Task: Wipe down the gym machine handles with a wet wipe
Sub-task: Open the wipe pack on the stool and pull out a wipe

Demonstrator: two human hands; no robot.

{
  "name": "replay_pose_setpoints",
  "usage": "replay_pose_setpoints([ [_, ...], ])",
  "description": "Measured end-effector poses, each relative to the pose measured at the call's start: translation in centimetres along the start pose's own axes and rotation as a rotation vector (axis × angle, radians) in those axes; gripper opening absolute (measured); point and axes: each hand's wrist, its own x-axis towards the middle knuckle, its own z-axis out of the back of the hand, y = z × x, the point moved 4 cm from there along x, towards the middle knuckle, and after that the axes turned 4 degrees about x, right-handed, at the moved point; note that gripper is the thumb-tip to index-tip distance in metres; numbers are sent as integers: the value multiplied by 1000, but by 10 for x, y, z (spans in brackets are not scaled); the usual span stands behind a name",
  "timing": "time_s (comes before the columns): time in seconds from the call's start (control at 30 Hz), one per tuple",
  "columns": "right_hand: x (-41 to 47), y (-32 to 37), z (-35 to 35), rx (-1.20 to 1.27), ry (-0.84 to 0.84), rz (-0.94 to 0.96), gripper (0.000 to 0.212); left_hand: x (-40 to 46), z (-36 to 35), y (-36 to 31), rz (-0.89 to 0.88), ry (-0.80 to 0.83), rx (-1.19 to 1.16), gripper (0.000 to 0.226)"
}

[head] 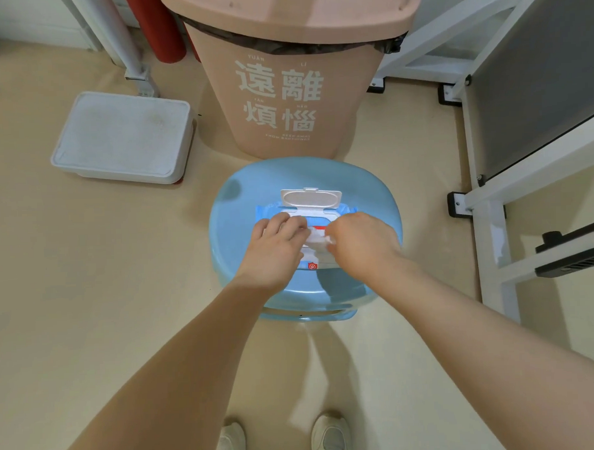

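Note:
A pack of wet wipes [271,208] lies on a light blue plastic stool [254,192], its white flip lid [310,198] standing open. My left hand [276,249] rests flat on the pack and presses it down. My right hand [360,242] pinches a white wet wipe [318,241] that sticks out of the pack's opening. The hands hide most of the pack. No machine handle is clearly in view.
A pink lidded bin [283,73] with white lettering stands right behind the stool. A white flat box [124,136] lies on the floor at the left. White gym machine frames [491,238] stand at the right. My shoes [330,435] show at the bottom.

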Motion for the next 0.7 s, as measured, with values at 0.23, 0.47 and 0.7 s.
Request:
replay_pose_setpoints([
  [0.23,-25,-42,27,882,-149,-30,20,11,7,2,31,241,-39,35],
  [0.47,-40,-68,49,1367,-266,-153,9,15,13,-1,187,307,-146,40],
  [0.7,-39,-91,51,1526,-652,-373,28,30,22,2,300,283,-89,19],
])
